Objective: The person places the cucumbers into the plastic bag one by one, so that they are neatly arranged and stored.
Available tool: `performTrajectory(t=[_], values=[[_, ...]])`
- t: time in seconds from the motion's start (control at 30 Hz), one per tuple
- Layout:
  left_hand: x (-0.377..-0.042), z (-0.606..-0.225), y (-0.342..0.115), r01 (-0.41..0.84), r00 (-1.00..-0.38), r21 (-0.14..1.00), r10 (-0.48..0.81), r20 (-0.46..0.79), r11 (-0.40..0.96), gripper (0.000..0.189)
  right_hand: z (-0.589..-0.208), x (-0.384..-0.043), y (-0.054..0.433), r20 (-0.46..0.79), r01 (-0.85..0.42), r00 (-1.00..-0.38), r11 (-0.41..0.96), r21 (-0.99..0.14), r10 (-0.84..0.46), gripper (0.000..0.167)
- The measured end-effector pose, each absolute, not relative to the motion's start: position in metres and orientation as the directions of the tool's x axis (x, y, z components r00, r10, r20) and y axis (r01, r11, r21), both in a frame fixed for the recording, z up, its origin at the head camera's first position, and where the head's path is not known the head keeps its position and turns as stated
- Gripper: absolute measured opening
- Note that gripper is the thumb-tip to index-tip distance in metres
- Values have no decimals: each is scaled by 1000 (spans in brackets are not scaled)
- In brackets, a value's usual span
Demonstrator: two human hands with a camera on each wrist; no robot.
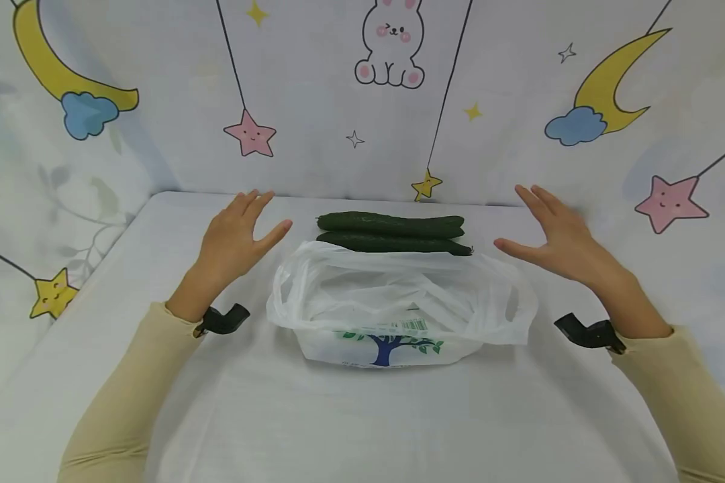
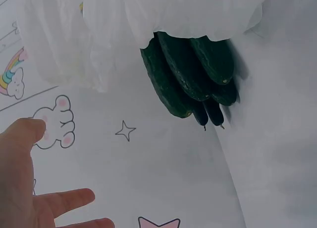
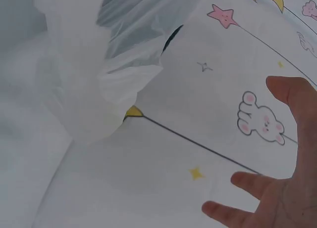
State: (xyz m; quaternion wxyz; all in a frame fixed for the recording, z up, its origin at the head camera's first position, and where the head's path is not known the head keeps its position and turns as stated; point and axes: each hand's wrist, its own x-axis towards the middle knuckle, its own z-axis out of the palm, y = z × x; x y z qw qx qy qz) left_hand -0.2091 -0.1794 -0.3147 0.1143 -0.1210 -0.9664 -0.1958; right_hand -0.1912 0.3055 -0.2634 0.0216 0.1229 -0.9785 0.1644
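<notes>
A white plastic carrier bag (image 1: 399,302) with a printed blue tree stands on the table, its mouth and two loop handles spread. Just behind it lie several dark green cucumbers (image 1: 393,223), side by side; in the left wrist view their ends, the cucumbers (image 2: 183,72), stick out past the bag (image 2: 173,13). My left hand (image 1: 232,235) hovers to the left of the bag, fingers extended and holding nothing. On the other side my right hand (image 1: 562,235) is held up with its fingers spread, also touching nothing. The right wrist view has the bag (image 3: 84,65) at its left.
A white cloth covers the table (image 1: 399,422). Behind it hangs a white backdrop (image 1: 314,80) printed with moons, stars and a rabbit. Black wrist camera mounts (image 1: 589,333) sit at both cuffs.
</notes>
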Motion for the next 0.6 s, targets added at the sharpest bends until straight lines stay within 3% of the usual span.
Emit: performTrajectory(t=[0.3, 0.6], values=[[-197, -317, -171, 352, -906, 361, 217, 363, 864, 60, -260, -191, 295, 161, -305, -952, 868, -392, -261, 101], [-182, -327, -159, 387, -907, 354, 283, 311, 851, 57, -256, -190, 281, 180, -357, -934, 842, -404, -310, 97]])
